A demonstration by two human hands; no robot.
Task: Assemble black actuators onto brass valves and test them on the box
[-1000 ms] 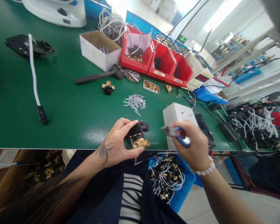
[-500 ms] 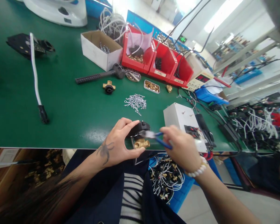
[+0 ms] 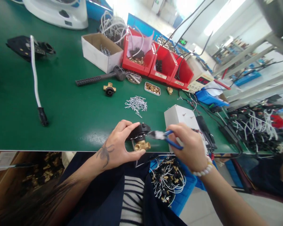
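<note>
My left hand (image 3: 121,141) is closed around a valve assembly: a black plastic actuator (image 3: 139,130) on top of a brass valve body (image 3: 142,145). The thumb presses below the brass part and the fingers lie on the black housing. Blue-handled pliers (image 3: 169,137) are gripped in my right hand (image 3: 187,146), their jaws pointing left towards the joint between housing and brass. The jaw tips are close to the assembly; whether they touch it I cannot tell. Behind the hands lies a pile of silver spring clips (image 3: 136,104) on the green bench.
Further back are a black mallet (image 3: 101,77), a brass valve (image 3: 109,89), a small tray of brass pieces (image 3: 152,88), a white carton (image 3: 101,53) and red bins (image 3: 162,67). A grey-white switch box (image 3: 176,117) stands right. Below the bench edge, a blue crate (image 3: 186,194) holds wired assemblies.
My right hand has drawn the pliers to the right, back from the assembly, where the jaws were over the joint. My left hand keeps its hold in nearly the same place.
</note>
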